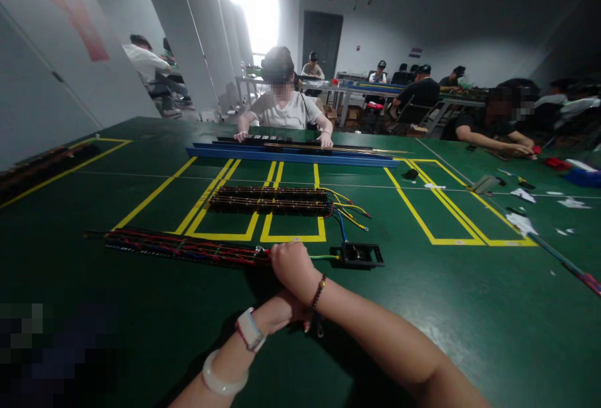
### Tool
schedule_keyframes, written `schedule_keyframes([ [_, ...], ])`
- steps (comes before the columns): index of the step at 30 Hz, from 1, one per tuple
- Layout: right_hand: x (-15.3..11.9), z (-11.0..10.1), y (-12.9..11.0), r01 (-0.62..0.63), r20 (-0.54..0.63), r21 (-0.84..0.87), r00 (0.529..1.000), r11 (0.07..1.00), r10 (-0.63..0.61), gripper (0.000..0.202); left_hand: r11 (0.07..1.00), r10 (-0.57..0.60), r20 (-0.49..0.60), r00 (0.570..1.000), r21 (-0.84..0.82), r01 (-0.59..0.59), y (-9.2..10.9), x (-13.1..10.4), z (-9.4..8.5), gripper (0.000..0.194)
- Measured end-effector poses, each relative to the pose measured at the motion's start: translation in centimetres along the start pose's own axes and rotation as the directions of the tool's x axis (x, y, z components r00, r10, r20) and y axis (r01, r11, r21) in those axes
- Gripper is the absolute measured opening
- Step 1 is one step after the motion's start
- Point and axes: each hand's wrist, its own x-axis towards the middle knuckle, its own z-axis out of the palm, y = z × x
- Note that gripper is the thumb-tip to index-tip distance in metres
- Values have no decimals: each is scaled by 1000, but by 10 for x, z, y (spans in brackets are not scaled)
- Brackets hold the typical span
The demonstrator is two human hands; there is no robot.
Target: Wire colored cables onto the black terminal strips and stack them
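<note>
A long black wire harness (183,246) with red and blue wires lies across the near table. My right hand (293,267) is closed in a fist around the wires at its right end. My left hand (286,309) wears a watch and passes under my right wrist, closed on wires. Small wire ends (320,331) stick out beyond it; its fingertips are hidden. To the right of my fist sits a black rectangular connector housing (362,255), with a green-yellow wire and a blue wire running to it.
Past my hands lies a second black harness (270,200) with yellow leads, over yellow tape outlines (220,237). Across the table a person (284,107) has both hands at a blue tray (291,154). Paper scraps (522,223) and a cable (568,267) lie at right.
</note>
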Motion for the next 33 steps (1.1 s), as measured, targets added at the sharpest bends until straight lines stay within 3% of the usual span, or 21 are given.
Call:
schedule_keyframes([
  [4,-21,-5,28,125,-71,160,991,979,-114,33,999,-4,-24,1000,-37,3,-2,3,4,35],
  [7,-42,-2,54,207,-199,270,967,940,-156,40,998,6,-36,999,-57,-8,-3,4,4,41],
  [13,-74,37,86,95,-390,263,921,960,16,23,999,-41,-59,997,2,41,-4,4,0,42],
  [19,-80,62,91,68,-364,161,932,985,-4,21,991,-47,-112,993,123,60,4,1,-2,39],
  [27,-77,67,92,48,-333,185,943,982,17,21,870,-41,-201,979,474,134,16,-6,-6,33],
  [31,-77,66,92,52,-321,196,947,979,14,21,795,17,-163,986,601,86,19,-10,-18,30],
  [33,-77,66,92,58,-314,192,949,980,5,21,778,-8,-146,989,621,97,21,-11,-21,30],
])
